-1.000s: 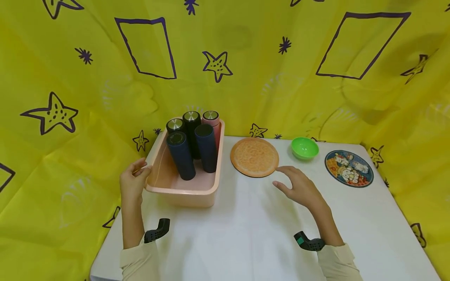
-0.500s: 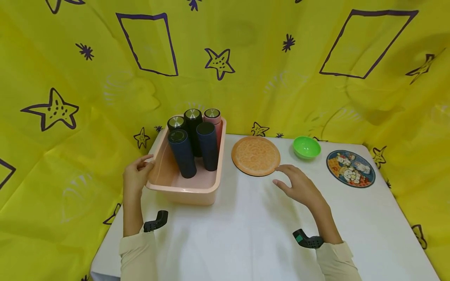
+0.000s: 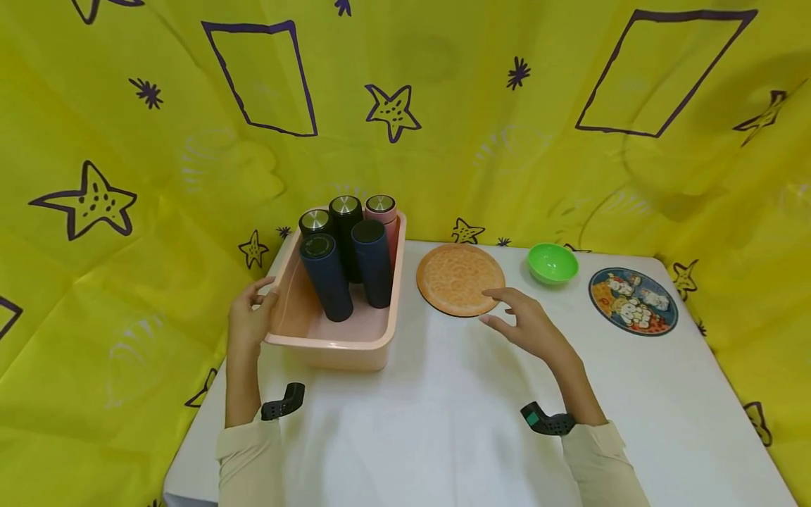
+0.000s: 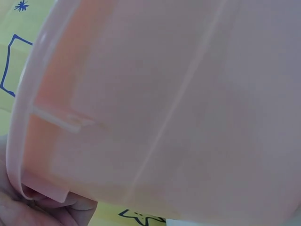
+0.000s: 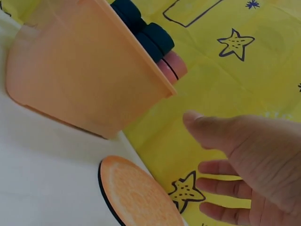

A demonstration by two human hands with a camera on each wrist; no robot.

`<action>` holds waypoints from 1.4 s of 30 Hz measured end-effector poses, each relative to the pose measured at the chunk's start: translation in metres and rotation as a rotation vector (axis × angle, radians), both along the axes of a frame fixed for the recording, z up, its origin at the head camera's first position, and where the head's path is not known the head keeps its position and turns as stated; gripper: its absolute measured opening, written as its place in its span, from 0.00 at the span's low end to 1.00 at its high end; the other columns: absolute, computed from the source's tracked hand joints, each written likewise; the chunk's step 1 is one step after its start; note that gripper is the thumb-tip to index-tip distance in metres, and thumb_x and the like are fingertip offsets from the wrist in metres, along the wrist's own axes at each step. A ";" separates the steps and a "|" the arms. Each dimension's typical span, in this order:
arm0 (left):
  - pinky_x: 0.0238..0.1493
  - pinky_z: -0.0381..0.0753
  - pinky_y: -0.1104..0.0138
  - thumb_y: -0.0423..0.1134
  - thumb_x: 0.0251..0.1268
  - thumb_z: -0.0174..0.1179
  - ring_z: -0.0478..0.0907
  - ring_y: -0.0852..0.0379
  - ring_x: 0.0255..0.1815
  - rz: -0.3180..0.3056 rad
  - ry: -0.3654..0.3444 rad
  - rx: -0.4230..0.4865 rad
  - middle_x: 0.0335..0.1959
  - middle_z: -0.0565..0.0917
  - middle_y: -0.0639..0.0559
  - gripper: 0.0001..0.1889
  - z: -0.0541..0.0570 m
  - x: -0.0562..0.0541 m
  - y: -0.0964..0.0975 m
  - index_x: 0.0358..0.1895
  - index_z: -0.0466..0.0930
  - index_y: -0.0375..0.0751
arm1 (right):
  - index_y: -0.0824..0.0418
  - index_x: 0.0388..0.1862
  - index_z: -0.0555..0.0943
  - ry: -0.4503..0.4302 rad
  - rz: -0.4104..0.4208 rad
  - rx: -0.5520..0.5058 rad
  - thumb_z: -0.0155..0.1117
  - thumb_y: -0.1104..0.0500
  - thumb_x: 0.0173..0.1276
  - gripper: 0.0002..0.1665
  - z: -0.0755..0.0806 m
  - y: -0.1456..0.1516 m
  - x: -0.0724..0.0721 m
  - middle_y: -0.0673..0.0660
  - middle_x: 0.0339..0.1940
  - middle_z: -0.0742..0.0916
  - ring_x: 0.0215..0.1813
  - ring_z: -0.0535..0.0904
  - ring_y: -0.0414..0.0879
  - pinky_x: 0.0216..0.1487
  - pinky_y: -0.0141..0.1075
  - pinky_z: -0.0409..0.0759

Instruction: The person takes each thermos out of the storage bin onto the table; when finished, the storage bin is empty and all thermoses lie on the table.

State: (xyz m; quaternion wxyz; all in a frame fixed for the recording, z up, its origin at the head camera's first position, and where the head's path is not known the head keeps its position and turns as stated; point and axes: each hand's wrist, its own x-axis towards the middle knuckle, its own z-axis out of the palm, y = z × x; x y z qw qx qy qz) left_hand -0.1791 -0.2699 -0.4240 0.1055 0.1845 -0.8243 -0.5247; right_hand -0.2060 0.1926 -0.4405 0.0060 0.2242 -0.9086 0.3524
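Note:
A pink plastic tub [image 3: 342, 358] stands on the left of the table and holds several tall bottles. In front are two navy bottles, one navy bottle [image 3: 328, 282] left of the other; behind are dark ones with metallic lid tops and a pink bottle [image 3: 389, 229]. My left hand [image 3: 247, 320] grips the tub's left rim, with fingers tucked under the rim in the left wrist view. My right hand [image 3: 531, 325] is held with fingers spread and nothing in them, its fingertips overlapping the near right edge of a round orange mat [image 3: 457, 278].
A green bowl [image 3: 552, 264] stands at the back right. Beside it lies a round picture mat [image 3: 633, 301] with cartoon figures. The white table [image 3: 431, 422] backs onto a yellow curtain [image 3: 443, 162] with star drawings, which also hangs at both sides.
My right hand has moved left and slightly up, onto the orange mat's edge in the head view. My left hand has shifted slightly right along the tub's rim. The bottles stay put.

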 end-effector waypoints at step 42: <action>0.25 0.77 0.71 0.52 0.72 0.54 0.72 0.61 0.25 0.044 -0.001 0.084 0.27 0.71 0.56 0.22 -0.006 0.001 0.005 0.64 0.75 0.48 | 0.63 0.69 0.68 -0.120 0.195 -0.401 0.72 0.58 0.62 0.37 0.062 -0.169 -0.106 0.60 0.66 0.76 0.69 0.71 0.53 0.65 0.47 0.75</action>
